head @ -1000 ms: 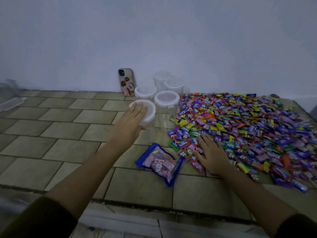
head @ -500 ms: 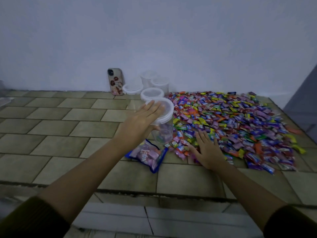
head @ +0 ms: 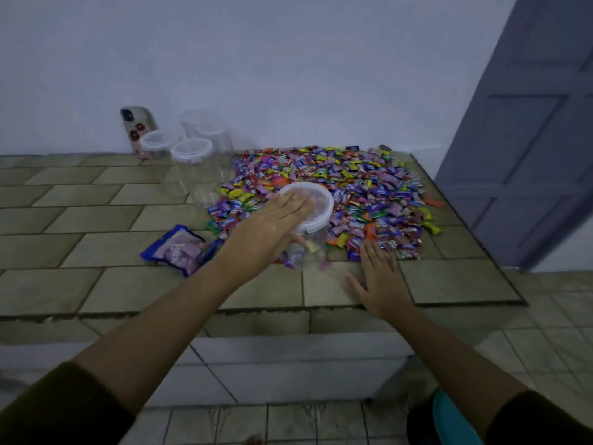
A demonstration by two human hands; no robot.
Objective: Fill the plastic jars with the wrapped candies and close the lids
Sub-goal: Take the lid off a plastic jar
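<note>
Our left hand (head: 272,229) lies straight-fingered across the lid (head: 317,200) of the plastic jar (head: 309,250) at the candies' (head: 353,187) near edge; our right hand (head: 382,281) rests flat, fingers spread, on the tiles (head: 321,287) beside it.

Looked like home interior: raised tiled ledge (head: 96,220) against plain painted wall (head: 288,59), grey panelled door (head: 529,139) at right, tiled floor (head: 545,316) below, cased phone (head: 136,126) propped against wall, wrapped candies (head: 337,187) heaped straight on ledge.

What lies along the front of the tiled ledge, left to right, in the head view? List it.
Blue candy bag → lidded jar under the left hand → right hand flat on the ledge → grey door.
</note>
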